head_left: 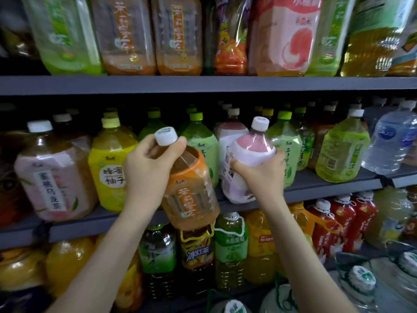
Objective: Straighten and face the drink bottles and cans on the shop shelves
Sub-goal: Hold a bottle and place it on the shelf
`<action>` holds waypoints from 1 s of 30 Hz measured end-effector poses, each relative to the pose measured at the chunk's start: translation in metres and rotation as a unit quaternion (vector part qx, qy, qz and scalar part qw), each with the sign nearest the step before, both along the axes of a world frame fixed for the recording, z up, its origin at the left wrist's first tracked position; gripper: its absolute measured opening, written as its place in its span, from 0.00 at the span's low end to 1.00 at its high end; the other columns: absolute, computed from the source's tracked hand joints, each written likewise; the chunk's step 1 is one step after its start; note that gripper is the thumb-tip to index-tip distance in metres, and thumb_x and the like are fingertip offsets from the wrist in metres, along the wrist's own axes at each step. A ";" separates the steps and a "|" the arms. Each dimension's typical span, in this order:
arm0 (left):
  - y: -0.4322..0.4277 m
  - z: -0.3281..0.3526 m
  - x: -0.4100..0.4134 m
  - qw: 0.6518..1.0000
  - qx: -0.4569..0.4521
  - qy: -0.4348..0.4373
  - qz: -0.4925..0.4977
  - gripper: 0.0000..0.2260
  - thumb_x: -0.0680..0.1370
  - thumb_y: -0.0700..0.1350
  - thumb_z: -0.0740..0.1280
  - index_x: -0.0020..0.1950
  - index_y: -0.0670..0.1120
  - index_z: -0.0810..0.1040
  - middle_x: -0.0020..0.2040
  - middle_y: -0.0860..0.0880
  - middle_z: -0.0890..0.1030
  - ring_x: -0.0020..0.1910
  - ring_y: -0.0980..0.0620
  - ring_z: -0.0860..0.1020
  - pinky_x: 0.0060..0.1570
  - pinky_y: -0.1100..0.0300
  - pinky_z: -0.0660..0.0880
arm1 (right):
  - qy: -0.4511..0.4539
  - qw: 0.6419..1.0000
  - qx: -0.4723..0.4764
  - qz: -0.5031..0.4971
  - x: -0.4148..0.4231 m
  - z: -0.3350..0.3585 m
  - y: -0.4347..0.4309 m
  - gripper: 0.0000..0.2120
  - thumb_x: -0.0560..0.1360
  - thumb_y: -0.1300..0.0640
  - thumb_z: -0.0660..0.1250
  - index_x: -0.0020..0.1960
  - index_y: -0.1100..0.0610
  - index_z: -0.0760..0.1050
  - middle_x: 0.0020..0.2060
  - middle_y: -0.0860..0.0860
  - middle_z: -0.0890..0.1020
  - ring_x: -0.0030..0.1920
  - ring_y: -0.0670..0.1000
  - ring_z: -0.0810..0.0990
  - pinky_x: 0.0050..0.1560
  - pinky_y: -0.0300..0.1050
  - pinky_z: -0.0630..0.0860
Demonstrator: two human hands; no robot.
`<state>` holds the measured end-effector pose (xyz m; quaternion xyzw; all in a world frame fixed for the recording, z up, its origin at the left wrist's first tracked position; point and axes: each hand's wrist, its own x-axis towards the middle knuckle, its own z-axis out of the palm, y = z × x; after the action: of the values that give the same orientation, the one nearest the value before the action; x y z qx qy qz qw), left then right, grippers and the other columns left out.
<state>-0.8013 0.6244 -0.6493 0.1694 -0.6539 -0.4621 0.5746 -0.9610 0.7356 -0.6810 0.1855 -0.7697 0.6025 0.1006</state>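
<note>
At the middle shelf [334, 187], my left hand [146, 168] clamps the orange bottle [191, 195] neck, right hand [261, 175] wraps the pink bottle [243, 168]; the orange one, tilted toward one o'clock and off the ledge, could slip.

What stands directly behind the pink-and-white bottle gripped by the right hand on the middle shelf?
Behind the pink-and-white bottle in the right hand stands a similar pink-topped bottle with a pale cap. Darker bottles follow; its lower body and label are covered.
</note>
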 end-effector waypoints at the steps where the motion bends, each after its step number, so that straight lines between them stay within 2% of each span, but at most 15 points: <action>1: -0.002 0.000 0.000 1.000 -0.010 -0.012 0.004 0.07 0.65 0.60 0.73 0.41 0.64 0.81 0.42 0.59 0.84 0.46 0.54 0.82 0.52 0.41 0.77 | 0.005 1.000 0.018 -0.004 0.000 0.002 -0.007 0.50 0.59 0.43 0.79 0.70 0.61 0.58 0.64 0.58 0.68 0.64 0.59 0.68 0.59 0.53 0.70; 5: -0.013 -0.001 0.001 1.000 0.016 -0.017 -0.009 0.05 0.67 0.55 0.74 0.39 0.66 0.81 0.42 0.59 0.84 0.45 0.55 0.82 0.51 0.42 0.78 | 0.017 0.995 0.095 -0.017 -0.007 0.010 -0.027 0.51 0.61 0.38 0.76 0.70 0.62 0.55 0.63 0.59 0.67 0.63 0.62 0.70 0.55 0.54 0.71; 9: -0.017 0.001 0.002 0.997 0.061 -0.010 -0.036 0.04 0.70 0.48 0.75 0.42 0.56 0.82 0.42 0.54 0.85 0.45 0.52 0.83 0.52 0.43 0.78 | 0.039 0.987 0.156 -0.019 -0.005 0.004 -0.033 0.55 0.64 0.37 0.73 0.76 0.60 0.46 0.66 0.61 0.65 0.63 0.63 0.70 0.51 0.55 0.73; 11: -0.017 0.001 0.002 0.996 0.075 -0.010 -0.041 0.04 0.70 0.47 0.75 0.43 0.54 0.82 0.42 0.53 0.85 0.44 0.52 0.83 0.52 0.43 0.79 | 0.074 0.983 0.164 -0.026 -0.002 -0.003 -0.031 0.54 0.66 0.38 0.72 0.76 0.58 0.43 0.68 0.61 0.63 0.64 0.62 0.70 0.49 0.55 0.73; 13: -0.015 -0.001 0.001 0.997 0.068 -0.022 -0.034 0.04 0.70 0.49 0.75 0.43 0.56 0.82 0.43 0.54 0.85 0.46 0.53 0.83 0.51 0.44 0.79 | 0.111 0.978 0.171 -0.033 0.001 -0.010 -0.026 0.52 0.68 0.41 0.71 0.77 0.59 0.42 0.70 0.60 0.61 0.66 0.62 0.66 0.51 0.55 0.73; 16: -0.012 -0.004 0.002 0.996 0.078 -0.017 -0.036 0.06 0.70 0.49 0.75 0.45 0.54 0.82 0.44 0.52 0.85 0.46 0.52 0.83 0.51 0.44 0.79 | 0.163 0.978 0.128 -0.014 0.010 -0.018 -0.016 0.45 0.71 0.46 0.70 0.76 0.60 0.48 0.72 0.60 0.58 0.71 0.60 0.58 0.61 0.52 0.69; 18: -0.008 -0.004 0.005 0.995 0.086 -0.014 -0.042 0.06 0.70 0.47 0.75 0.45 0.52 0.82 0.43 0.51 0.85 0.45 0.51 0.83 0.51 0.44 0.79 | 0.173 0.982 0.050 0.050 0.024 -0.019 -0.009 0.43 0.70 0.45 0.71 0.76 0.59 0.53 0.71 0.58 0.60 0.72 0.55 0.58 0.66 0.48 0.64; 20: -0.005 -0.004 0.010 0.996 0.073 -0.018 -0.046 0.05 0.70 0.46 0.75 0.44 0.51 0.83 0.43 0.51 0.85 0.45 0.51 0.83 0.50 0.45 0.79 | 0.127 0.970 -0.006 0.207 0.043 -0.015 -0.006 0.44 0.66 0.39 0.72 0.74 0.51 0.56 0.70 0.49 0.64 0.70 0.45 0.63 0.68 0.43 0.64; 21: -0.004 -0.003 0.013 0.997 0.066 -0.018 -0.045 0.04 0.70 0.46 0.75 0.43 0.52 0.83 0.43 0.52 0.85 0.45 0.52 0.83 0.50 0.47 0.79 | 0.100 0.950 0.002 0.297 0.054 -0.011 -0.007 0.46 0.63 0.37 0.73 0.74 0.47 0.56 0.69 0.45 0.64 0.68 0.40 0.64 0.67 0.41 0.64; 23: -0.002 -0.001 0.021 0.997 0.066 -0.005 -0.037 0.04 0.70 0.45 0.75 0.40 0.54 0.83 0.42 0.53 0.85 0.44 0.53 0.83 0.48 0.50 0.79 | 0.093 0.907 0.070 0.405 0.072 -0.011 -0.014 0.52 0.58 0.34 0.75 0.74 0.42 0.52 0.69 0.42 0.65 0.67 0.39 0.66 0.66 0.41 0.66; 25: -0.002 0.004 0.030 0.997 0.068 0.001 -0.036 0.04 0.70 0.44 0.75 0.40 0.53 0.83 0.41 0.52 0.85 0.44 0.52 0.83 0.48 0.49 0.80 | 0.105 0.897 0.083 0.421 0.083 -0.016 -0.025 0.51 0.57 0.35 0.76 0.72 0.40 0.53 0.67 0.42 0.70 0.64 0.42 0.72 0.64 0.45 0.71; 27: -0.003 0.011 0.038 0.998 0.050 -0.022 -0.032 0.04 0.70 0.44 0.75 0.42 0.52 0.83 0.41 0.53 0.85 0.44 0.53 0.83 0.49 0.48 0.80 | 0.091 0.904 0.040 0.417 0.088 -0.020 -0.037 0.47 0.55 0.36 0.76 0.69 0.42 0.61 0.62 0.44 0.74 0.60 0.43 0.76 0.61 0.49 0.75; 30: -0.009 0.023 0.049 0.995 -0.039 -0.088 -0.015 0.05 0.71 0.48 0.74 0.45 0.52 0.82 0.43 0.55 0.84 0.46 0.58 0.81 0.51 0.51 0.78 | 0.098 0.909 -0.010 0.406 0.097 -0.019 -0.052 0.45 0.54 0.36 0.76 0.66 0.42 0.63 0.60 0.43 0.74 0.59 0.43 0.76 0.59 0.49 0.76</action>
<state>-0.7527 0.6152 -0.6264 0.1773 -0.7215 -0.4282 0.5145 -0.8640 0.6836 -0.6996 0.5390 -0.6080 0.5780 -0.0757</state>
